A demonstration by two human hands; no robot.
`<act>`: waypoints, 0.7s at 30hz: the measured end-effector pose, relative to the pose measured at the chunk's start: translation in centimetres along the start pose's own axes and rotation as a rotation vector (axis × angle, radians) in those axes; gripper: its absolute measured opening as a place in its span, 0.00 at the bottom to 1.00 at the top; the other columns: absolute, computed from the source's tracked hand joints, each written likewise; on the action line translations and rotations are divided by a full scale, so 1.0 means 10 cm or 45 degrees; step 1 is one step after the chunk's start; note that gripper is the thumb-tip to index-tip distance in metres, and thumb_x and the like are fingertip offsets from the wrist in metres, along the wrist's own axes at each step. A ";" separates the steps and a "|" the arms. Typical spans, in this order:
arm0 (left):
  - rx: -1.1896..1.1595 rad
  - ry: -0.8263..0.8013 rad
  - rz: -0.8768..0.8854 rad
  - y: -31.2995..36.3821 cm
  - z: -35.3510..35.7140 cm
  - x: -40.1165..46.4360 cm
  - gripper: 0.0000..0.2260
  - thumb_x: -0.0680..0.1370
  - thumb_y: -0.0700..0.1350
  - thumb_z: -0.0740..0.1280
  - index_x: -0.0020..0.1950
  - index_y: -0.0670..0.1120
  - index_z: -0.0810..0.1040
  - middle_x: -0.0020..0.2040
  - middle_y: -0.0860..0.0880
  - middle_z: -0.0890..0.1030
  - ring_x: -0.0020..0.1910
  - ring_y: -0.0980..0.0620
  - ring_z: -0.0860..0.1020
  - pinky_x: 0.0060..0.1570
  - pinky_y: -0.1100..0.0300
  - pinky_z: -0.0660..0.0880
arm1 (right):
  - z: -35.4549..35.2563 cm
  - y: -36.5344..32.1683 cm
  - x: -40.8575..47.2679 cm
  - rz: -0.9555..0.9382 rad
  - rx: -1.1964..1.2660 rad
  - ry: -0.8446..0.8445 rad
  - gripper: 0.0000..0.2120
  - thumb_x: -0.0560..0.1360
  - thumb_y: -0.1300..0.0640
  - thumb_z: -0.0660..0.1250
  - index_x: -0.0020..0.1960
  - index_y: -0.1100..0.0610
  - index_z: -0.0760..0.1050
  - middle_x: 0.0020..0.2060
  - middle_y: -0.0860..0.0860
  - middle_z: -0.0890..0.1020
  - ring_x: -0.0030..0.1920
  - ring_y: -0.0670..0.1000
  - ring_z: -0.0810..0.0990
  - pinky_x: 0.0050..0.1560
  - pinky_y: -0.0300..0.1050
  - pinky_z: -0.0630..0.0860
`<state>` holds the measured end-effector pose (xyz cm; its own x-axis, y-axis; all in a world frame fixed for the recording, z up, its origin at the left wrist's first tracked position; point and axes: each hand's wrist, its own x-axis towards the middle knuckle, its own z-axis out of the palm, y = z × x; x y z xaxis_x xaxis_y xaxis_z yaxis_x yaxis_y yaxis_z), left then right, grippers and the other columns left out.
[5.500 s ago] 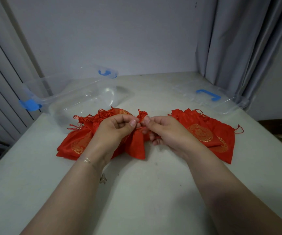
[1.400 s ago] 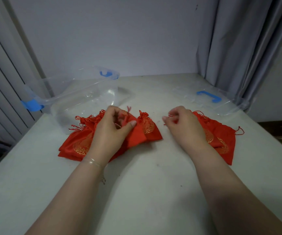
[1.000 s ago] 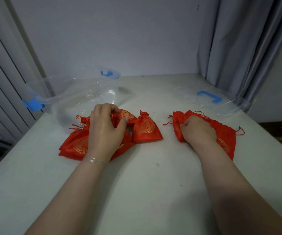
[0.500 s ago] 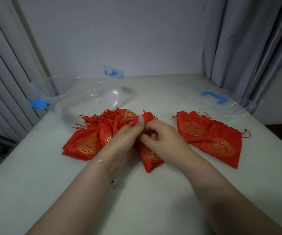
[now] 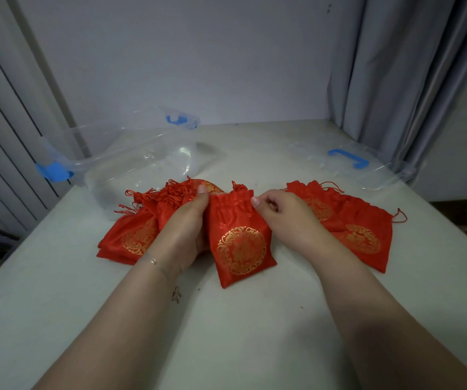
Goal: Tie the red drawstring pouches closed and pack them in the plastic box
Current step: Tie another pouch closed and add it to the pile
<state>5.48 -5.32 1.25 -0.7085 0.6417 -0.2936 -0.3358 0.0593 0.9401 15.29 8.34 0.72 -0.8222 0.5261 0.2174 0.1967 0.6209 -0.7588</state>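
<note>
Head view: left hand point(image 5: 183, 229) and right hand point(image 5: 285, 218) each pinch 1 top corner of the red satin drawstring pouch with gold medallion point(image 5: 239, 237), lying mid-worktop, likely spreading its mouth to find the cords. Tied pile of pouches point(image 5: 139, 223) sits left by the clear plastic box point(image 5: 131, 159), unpacked; flat untied pouches point(image 5: 358, 229) wait right.

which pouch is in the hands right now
The middle pouch, pinched at its top corners by the left hand and right hand; the others lie untouched.
</note>
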 end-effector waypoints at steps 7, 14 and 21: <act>0.669 0.158 0.488 0.06 -0.14 -0.09 0.30 0.82 0.57 0.49 0.34 0.37 0.74 0.36 0.38 0.82 0.35 0.42 0.81 0.38 0.51 0.81 | -0.13 0.04 0.07 0.122 0.268 0.224 0.12 0.78 0.52 0.63 0.39 0.58 0.75 0.22 0.43 0.68 0.25 0.43 0.66 0.32 0.41 0.67; 0.140 -0.169 0.536 0.10 -0.14 -0.06 0.24 0.81 0.53 0.51 0.29 0.42 0.64 0.40 0.44 0.84 0.45 0.46 0.81 0.54 0.48 0.77 | -0.19 0.11 0.12 0.259 0.526 0.457 0.12 0.79 0.55 0.61 0.38 0.55 0.69 0.33 0.53 0.71 0.33 0.53 0.78 0.21 0.29 0.66; 0.341 -0.375 0.814 0.06 -0.13 -0.14 0.22 0.76 0.65 0.58 0.33 0.50 0.73 0.43 0.47 0.79 0.46 0.44 0.74 0.55 0.45 0.70 | -0.21 0.18 0.16 0.237 0.406 0.645 0.10 0.79 0.56 0.62 0.39 0.57 0.69 0.33 0.51 0.74 0.29 0.49 0.75 0.21 0.28 0.66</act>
<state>5.48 -7.16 2.00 -0.5065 0.7896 0.3465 0.2741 -0.2335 0.9329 15.44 11.48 1.00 -0.4188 0.8674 0.2686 0.0793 0.3296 -0.9408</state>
